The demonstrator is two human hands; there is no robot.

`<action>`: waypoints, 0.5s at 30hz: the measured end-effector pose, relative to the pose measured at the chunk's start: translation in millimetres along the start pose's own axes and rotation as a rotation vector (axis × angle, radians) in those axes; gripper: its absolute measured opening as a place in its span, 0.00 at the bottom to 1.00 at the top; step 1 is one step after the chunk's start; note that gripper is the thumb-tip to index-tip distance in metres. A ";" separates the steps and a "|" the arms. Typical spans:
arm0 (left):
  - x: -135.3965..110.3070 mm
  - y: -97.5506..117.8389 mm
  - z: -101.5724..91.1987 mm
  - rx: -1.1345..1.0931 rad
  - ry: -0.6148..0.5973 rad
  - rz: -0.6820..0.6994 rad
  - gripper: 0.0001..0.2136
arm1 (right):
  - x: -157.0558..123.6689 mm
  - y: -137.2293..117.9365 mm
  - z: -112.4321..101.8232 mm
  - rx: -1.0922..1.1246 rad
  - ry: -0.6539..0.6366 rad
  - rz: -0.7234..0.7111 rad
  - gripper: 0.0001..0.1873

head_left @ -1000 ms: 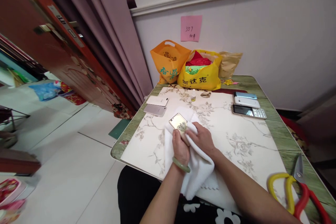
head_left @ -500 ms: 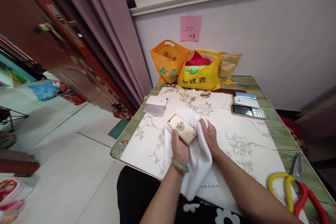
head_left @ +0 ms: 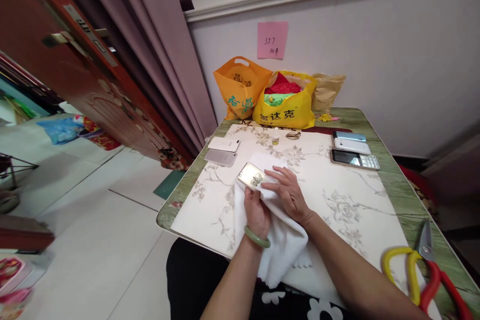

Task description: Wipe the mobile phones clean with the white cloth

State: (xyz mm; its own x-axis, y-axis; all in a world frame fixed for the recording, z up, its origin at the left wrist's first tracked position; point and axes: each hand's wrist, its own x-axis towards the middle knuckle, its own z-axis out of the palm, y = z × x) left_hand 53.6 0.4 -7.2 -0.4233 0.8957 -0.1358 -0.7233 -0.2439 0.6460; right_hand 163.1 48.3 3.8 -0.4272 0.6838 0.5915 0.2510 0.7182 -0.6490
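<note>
My left hand, with a green bangle at the wrist, is closed on a gold smartphone. The phone lies back side up, tilted, with a round face-like ornament on its back. A white towel covers the phone's lower end and hangs over the table's front edge. My right hand lies on the towel over the phone, fingers stretched out and apart; its thumb is hidden.
Two phones lie to the left, several more phones to the right. A small bottle and glasses lie farther back. Bags stand against the wall. Large scissors with yellow and red handles lie at the near right.
My right hand has moved left over the phone, carrying the towel across its lower part, and its fingers have spread. My left hand stays in place with the phone.
</note>
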 end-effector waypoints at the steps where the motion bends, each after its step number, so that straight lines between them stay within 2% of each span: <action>1: 0.0 0.3 -0.2 -0.008 0.010 -0.008 0.17 | 1.0 -0.4 -0.7 -0.030 0.061 0.038 0.20; 4: 0.5 0.7 -0.8 -0.014 0.048 -0.036 0.16 | 2.6 0.9 -0.1 -0.091 0.277 0.144 0.18; 6: 1.3 0.1 -1.5 -0.013 0.063 -0.038 0.16 | 1.9 2.6 2.4 -0.151 0.331 0.170 0.16; 8: 2.4 -1.0 -2.1 -0.012 0.078 -0.030 0.16 | 0.0 3.4 6.2 -0.228 0.284 0.171 0.14; 11: 3.9 -1.8 -1.8 -0.014 0.094 -0.018 0.15 | -2.5 1.5 12.5 -0.315 0.158 0.182 0.16; 15: 4.9 0.2 0.6 -0.040 0.100 -0.038 0.14 | -2.0 -4.4 16.7 -0.372 0.138 0.232 0.24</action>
State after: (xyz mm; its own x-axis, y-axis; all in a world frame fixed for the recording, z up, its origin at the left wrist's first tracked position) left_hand 51.7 5.0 -7.4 -0.4459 0.8636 -0.2353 -0.7605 -0.2269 0.6084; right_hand 148.3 41.6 -2.5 -0.2091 0.8246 0.5256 0.6317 0.5242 -0.5711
